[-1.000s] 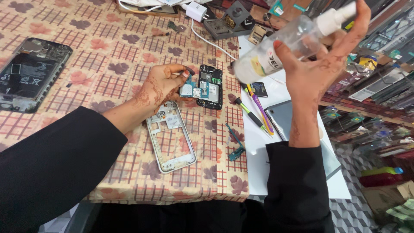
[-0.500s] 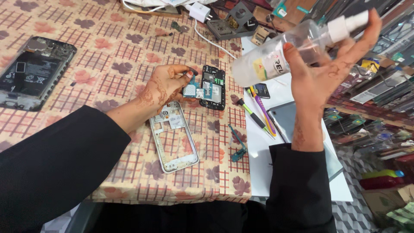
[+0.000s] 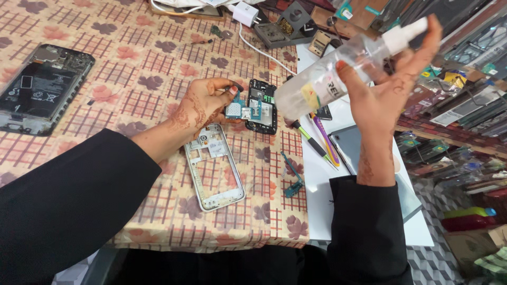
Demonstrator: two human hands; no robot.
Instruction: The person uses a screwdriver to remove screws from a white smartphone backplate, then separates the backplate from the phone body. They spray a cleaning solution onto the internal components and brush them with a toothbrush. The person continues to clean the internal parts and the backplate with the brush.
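Our left hand (image 3: 198,108) pinches a small blue circuit board (image 3: 238,108) between its fingers, low over the tabletop (image 3: 132,58). Just beyond those fingers lies a black phone part (image 3: 262,112), and just under the wrist a white phone frame (image 3: 214,166). Our right hand (image 3: 383,89) is raised, its fingers wrapped around a clear spray bottle (image 3: 338,74) tilted with its white cap up beside the fingertips. Below that hand lie a screwdriver (image 3: 311,142) and a grey tablet (image 3: 364,158) on a white sheet. Well away from the left fingers sits an opened black phone (image 3: 39,89).
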